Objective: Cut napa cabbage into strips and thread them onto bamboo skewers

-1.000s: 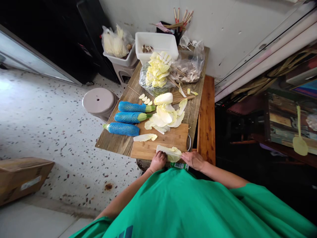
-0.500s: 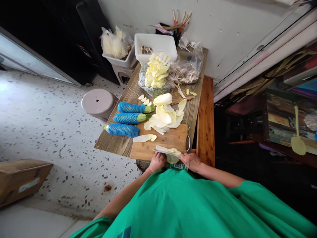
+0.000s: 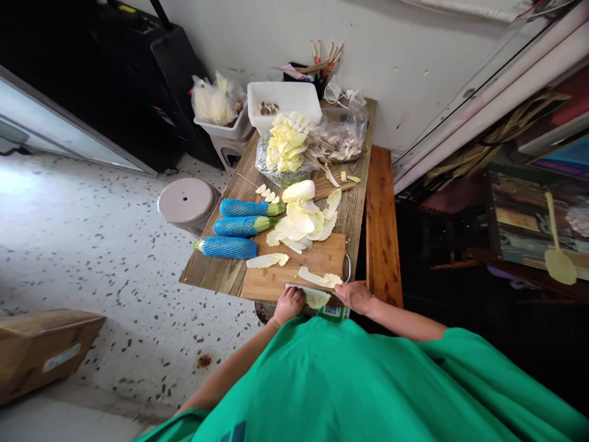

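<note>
My right hand point(image 3: 353, 297) is closed at the right end of a knife, with the handle hidden in the fingers. The thin blade point(image 3: 294, 286) points left along the near edge of the wooden cutting board point(image 3: 271, 282). My left hand point(image 3: 289, 303) has its fingers curled on a pale cabbage leaf point(image 3: 317, 299) at that edge, close to the blade. A cut leaf strip point(image 3: 319, 277) lies just beyond the knife. Another leaf piece point(image 3: 267, 260) rests at the board's left. Loose cabbage leaves point(image 3: 301, 221) and a small cabbage heart point(image 3: 299, 190) lie behind.
Several net-wrapped zucchini point(image 3: 229, 247) lie left on the table point(image 3: 202, 270). Farther back are skewers point(image 3: 334, 189), bagged leaves point(image 3: 288, 147), a white tub point(image 3: 284, 101) and bagged mushrooms point(image 3: 340, 141). A stool point(image 3: 186, 202) stands left, a box point(image 3: 46, 350) lower left.
A leaf strip has come apart and now lies on the board beyond the blade. The blade and both hands sit nearer the board's front edge. The camera view has shifted slightly.
</note>
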The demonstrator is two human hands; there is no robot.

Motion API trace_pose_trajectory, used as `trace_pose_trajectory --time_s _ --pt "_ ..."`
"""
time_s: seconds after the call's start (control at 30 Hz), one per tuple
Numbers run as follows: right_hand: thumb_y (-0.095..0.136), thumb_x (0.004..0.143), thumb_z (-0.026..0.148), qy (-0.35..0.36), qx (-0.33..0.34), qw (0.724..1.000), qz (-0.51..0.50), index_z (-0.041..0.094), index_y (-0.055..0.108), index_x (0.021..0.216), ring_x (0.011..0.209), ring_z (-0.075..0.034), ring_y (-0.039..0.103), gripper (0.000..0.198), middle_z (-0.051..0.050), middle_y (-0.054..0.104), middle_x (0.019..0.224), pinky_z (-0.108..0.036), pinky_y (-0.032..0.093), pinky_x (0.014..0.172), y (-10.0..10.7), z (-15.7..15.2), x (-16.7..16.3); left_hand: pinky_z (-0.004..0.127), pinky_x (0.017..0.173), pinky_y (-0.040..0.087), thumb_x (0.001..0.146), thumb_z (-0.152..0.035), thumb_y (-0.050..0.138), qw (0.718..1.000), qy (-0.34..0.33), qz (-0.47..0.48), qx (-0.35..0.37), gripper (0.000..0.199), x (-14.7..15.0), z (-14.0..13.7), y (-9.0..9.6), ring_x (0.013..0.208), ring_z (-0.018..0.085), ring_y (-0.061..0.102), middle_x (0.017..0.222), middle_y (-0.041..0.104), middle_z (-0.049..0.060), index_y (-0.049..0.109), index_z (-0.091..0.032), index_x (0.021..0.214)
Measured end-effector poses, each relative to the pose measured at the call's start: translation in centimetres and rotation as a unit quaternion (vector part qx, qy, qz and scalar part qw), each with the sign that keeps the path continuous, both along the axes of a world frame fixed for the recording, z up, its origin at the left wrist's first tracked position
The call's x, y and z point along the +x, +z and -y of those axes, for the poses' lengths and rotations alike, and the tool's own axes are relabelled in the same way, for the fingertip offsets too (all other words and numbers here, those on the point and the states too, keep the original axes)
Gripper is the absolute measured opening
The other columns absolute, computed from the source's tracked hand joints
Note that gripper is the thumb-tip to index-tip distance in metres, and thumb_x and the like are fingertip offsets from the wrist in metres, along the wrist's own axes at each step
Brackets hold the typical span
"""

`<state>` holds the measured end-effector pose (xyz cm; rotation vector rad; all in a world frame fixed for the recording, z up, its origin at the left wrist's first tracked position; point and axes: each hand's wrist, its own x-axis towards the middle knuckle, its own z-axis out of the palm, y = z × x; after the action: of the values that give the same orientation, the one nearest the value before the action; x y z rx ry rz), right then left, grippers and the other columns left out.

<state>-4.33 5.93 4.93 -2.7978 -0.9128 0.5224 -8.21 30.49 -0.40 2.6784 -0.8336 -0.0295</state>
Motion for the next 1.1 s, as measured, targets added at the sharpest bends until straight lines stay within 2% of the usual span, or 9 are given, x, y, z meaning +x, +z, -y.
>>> trace_pose_trajectory --time_s 0.13,0.27,0.37,0.5,0.6,0.7,0.8,0.9,1.1 --pt "0.041 0.089 0.034 -0.017 0.056 0.998 0.028 0.017 0.061 0.078 0.06 -0.012 0.059 0.028 -0.006 0.067 0.073 -0.02 0.031 0.05 0.6 -0.4 1.4 0.036 0.077 0.044 0.08 -0.017 0.046 0.999 0.031 0.041 -0.009 0.023 -1.1 -2.2 2.1 0.086 0.022 0.055 0.095 0.064 0.01 0.064 -0.018 0.095" --pt "0.035 0.092 0.033 -0.09 0.111 0.988 0.064 0.016 0.06 0.079 0.064 -0.012 0.06 0.033 -0.006 0.066 0.072 -0.021 0.034 0.055 1.8 0.8 1.5 0.037 0.083 0.043 0.081 -0.019 0.047 0.99 0.093 0.101 -0.034 0.028 -0.8 -5.8 5.3 0.095 0.022 0.053 0.106 0.061 0.01 0.057 -0.018 0.108" --pt "0.032 0.093 0.032 -0.147 0.147 0.975 0.081 0.016 0.059 0.076 0.062 -0.013 0.06 0.036 -0.006 0.065 0.067 -0.021 0.036 0.056 2.2 2.5 0.7 0.038 0.086 0.042 0.082 -0.019 0.048 0.979 0.145 0.139 -0.028 0.028 1.5 -7.8 6.7 0.096 0.022 0.053 0.107 0.061 0.009 0.056 -0.019 0.109" --pt "0.035 0.092 0.033 -0.185 0.183 0.962 0.087 0.017 0.059 0.072 0.06 -0.013 0.06 0.036 -0.006 0.065 0.065 -0.021 0.037 0.056 1.9 3.9 -0.9 0.037 0.083 0.042 0.084 -0.021 0.043 0.981 0.163 0.09 0.062 0.024 6.1 -8.5 6.1 0.095 0.023 0.053 0.103 0.062 0.01 0.059 -0.018 0.101" --pt "0.035 0.092 0.033 -0.201 0.198 0.956 0.085 0.017 0.06 0.071 0.059 -0.012 0.06 0.036 -0.005 0.065 0.065 -0.021 0.038 0.056 1.4 4.0 -2.0 0.038 0.078 0.042 0.084 -0.019 0.04 0.982 0.155 0.066 0.088 0.023 8.3 -7.9 4.6 0.092 0.024 0.053 0.098 0.061 0.012 0.061 -0.017 0.095" --pt "0.035 0.092 0.033 -0.218 0.209 0.95 0.081 0.017 0.061 0.073 0.06 -0.013 0.061 0.036 -0.005 0.066 0.066 -0.021 0.04 0.057 1.1 4.0 -2.7 0.037 0.073 0.043 0.081 -0.016 0.041 0.983 0.147 0.044 0.103 0.021 9.0 -7.3 3.7 0.089 0.025 0.053 0.092 0.061 0.012 0.061 -0.016 0.089" --pt "0.034 0.092 0.035 -0.24 0.218 0.943 0.08 0.017 0.062 0.075 0.062 -0.013 0.062 0.038 -0.006 0.067 0.068 -0.021 0.042 0.058 0.7 4.5 -3.0 0.038 0.073 0.042 0.081 -0.016 0.04 0.981 0.151 0.033 0.113 0.022 8.7 -6.6 3.9 0.088 0.026 0.052 0.088 0.059 0.014 0.061 -0.014 0.086" --pt "0.035 0.091 0.036 -0.263 0.225 0.935 0.079 0.016 0.063 0.077 0.063 -0.014 0.064 0.037 -0.007 0.068 0.07 -0.022 0.044 0.059 0.6 5.3 -2.9 0.045 0.081 0.038 0.082 -0.019 0.037 0.981 0.154 0.034 0.115 0.028 7.6 -4.9 4.7 0.095 0.03 0.05 0.094 0.058 0.018 0.06 -0.01 0.095" --pt "0.037 0.091 0.036 -0.305 0.245 0.916 0.085 0.015 0.063 0.088 0.072 -0.017 0.066 0.033 -0.009 0.07 0.081 -0.024 0.048 0.065 0.5 6.5 -2.5 0.037 0.089 0.036 0.083 -0.022 0.042 0.995 0.0 -0.004 0.099 0.031 6.1 2.2 4.6 0.106 0.023 0.048 0.113 0.056 0.012 0.056 -0.018 0.11"
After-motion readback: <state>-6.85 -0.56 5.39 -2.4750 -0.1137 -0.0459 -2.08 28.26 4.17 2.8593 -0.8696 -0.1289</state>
